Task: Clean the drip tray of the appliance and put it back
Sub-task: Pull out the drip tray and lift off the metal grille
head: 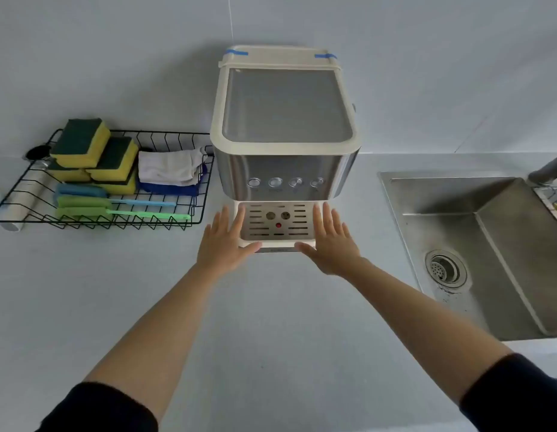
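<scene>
head view | above – looking forward-down | close over counter point(271, 322)

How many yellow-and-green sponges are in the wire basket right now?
4 visible: all in the wire basket's left part, one on top, one right of it, two beneath. More may be hidden underneath.

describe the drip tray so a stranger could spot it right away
Find the cream and steel appliance against the wall on the counter. The drip tray juts out at its base, between both hands. Unlike the smooth panel with round buttons above, it has a slotted metal grate with a red dot.
</scene>
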A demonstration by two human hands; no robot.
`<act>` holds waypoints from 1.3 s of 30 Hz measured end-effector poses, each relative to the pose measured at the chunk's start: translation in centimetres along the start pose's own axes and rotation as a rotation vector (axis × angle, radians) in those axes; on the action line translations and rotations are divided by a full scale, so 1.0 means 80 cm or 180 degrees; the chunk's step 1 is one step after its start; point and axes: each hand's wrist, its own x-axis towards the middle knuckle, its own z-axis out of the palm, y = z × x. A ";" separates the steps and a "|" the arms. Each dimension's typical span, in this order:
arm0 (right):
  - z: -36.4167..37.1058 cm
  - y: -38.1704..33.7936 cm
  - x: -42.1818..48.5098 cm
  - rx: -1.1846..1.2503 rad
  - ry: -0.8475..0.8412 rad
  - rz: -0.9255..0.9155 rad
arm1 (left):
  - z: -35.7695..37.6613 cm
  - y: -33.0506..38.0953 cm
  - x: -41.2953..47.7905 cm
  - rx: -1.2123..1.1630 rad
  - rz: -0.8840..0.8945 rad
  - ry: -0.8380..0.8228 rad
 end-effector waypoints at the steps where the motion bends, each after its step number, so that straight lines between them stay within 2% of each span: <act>1: 0.001 0.000 0.007 0.0010 -0.0021 0.0011 | 0.001 0.000 0.004 0.0004 -0.0009 -0.0037; 11: 0.015 0.008 0.058 0.1103 -0.0327 0.0175 | 0.019 -0.001 0.037 -0.0611 -0.0037 -0.0301; 17: 0.025 0.006 0.063 0.1458 -0.0168 0.0238 | 0.025 0.002 0.039 -0.1025 -0.0010 -0.0251; 29: 0.023 0.001 0.053 0.1478 -0.0067 0.0255 | 0.017 0.016 0.028 -0.0963 -0.0176 -0.0182; 39: 0.038 -0.010 -0.024 0.1649 0.0149 0.0139 | 0.022 0.020 -0.041 -0.0763 -0.0141 -0.0307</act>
